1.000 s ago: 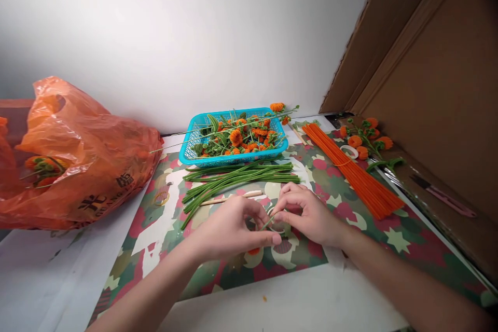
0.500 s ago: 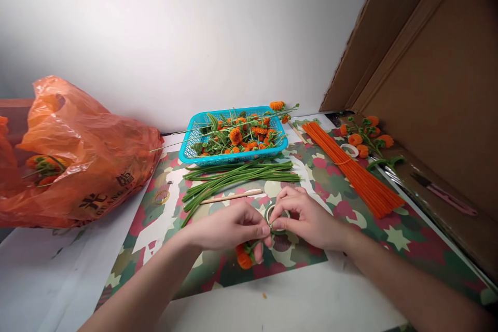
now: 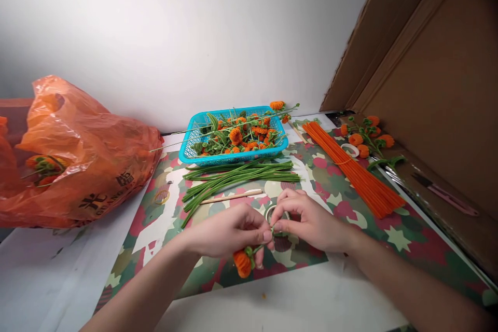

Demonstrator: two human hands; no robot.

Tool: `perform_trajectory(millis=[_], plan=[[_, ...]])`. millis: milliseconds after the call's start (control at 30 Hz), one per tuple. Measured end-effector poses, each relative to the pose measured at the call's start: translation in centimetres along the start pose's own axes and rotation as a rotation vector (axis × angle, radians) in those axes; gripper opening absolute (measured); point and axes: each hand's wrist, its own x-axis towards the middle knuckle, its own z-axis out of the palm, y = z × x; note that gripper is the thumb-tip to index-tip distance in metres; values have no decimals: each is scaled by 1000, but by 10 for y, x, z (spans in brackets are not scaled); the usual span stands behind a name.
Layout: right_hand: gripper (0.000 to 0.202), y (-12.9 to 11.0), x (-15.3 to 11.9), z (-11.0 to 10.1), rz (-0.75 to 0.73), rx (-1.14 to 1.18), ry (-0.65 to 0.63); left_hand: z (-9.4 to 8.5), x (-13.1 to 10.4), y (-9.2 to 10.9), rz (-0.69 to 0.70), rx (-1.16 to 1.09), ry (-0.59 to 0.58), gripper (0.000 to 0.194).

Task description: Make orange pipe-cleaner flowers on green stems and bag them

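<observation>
An orange fuzzy flower (image 3: 243, 263) on a thin green stem hangs head-down to the left below my hands. My left hand (image 3: 246, 228) is closed, thumb and finger pinching this stem. Close against it, my right hand (image 3: 298, 218) pinches the stem's other end, where a bit of green shows between the fingertips. Partly behind my right fingers lies a roll of tape (image 3: 271, 211) on the camouflage-patterned mat (image 3: 397, 238). Green fuzzy stems (image 3: 241, 175) are spread just beyond my hands, with a wooden stick (image 3: 233, 196) beside them.
A blue basket (image 3: 233, 158) holds orange flowers and greenery. An orange plastic bag (image 3: 97, 166) stands at the left. To the right are a bundle of orange stems (image 3: 354, 171), a white ring (image 3: 349, 151), a flower spray (image 3: 356, 139), a pink-handled tool (image 3: 447, 196) and cardboard (image 3: 428, 72).
The flower head has swung slightly left and down and now shows more fully, with more of its stem visible. Both hands have shifted very slightly, still pinching.
</observation>
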Motion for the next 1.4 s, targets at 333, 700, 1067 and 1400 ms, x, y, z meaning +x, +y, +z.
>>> perform_trajectory(millis=[333,700,1067,1400], plan=[[14,-5,1,1,8,-79,84,19,3,11,13,376,511,29],[11,-5,-2,2,8,-90,18,14,3,-1,-77,56,208,33],[20,-16,0,10,-13,-213,-74,21,11,-1,103,1042,456,25],[21,1,8,32,-18,-248,104,20,23,-12,222,1413,588,24]])
